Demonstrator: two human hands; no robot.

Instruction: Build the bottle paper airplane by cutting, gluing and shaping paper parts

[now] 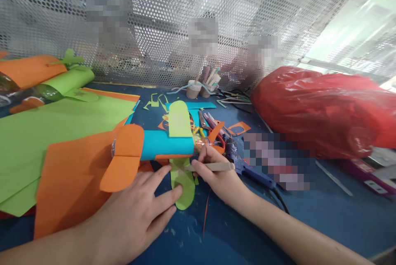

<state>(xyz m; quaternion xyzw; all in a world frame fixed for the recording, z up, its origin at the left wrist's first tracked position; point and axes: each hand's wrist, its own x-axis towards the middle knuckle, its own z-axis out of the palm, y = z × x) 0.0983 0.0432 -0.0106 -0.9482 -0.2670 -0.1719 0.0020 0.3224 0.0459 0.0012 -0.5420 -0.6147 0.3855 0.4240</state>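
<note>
A craft aeroplane lies on the blue table: a bottle wrapped in teal foam [167, 144], with orange tail fins [123, 158] and two green wings, one on top [179, 120] and one below [183, 182]. My left hand [139, 211] rests flat on the table, fingers spread, pressing the lower green wing near its root. My right hand [213, 170] pinches a flat wooden stick [213, 167], its tip at the joint between the lower wing and the teal body.
Green [46, 133] and orange foam sheets [68, 182] lie at the left. A glue gun [247, 170] lies right of my right hand. A red plastic bag [324, 108] fills the right. Cups of tools [198, 87] stand by a perforated metal screen [185, 17].
</note>
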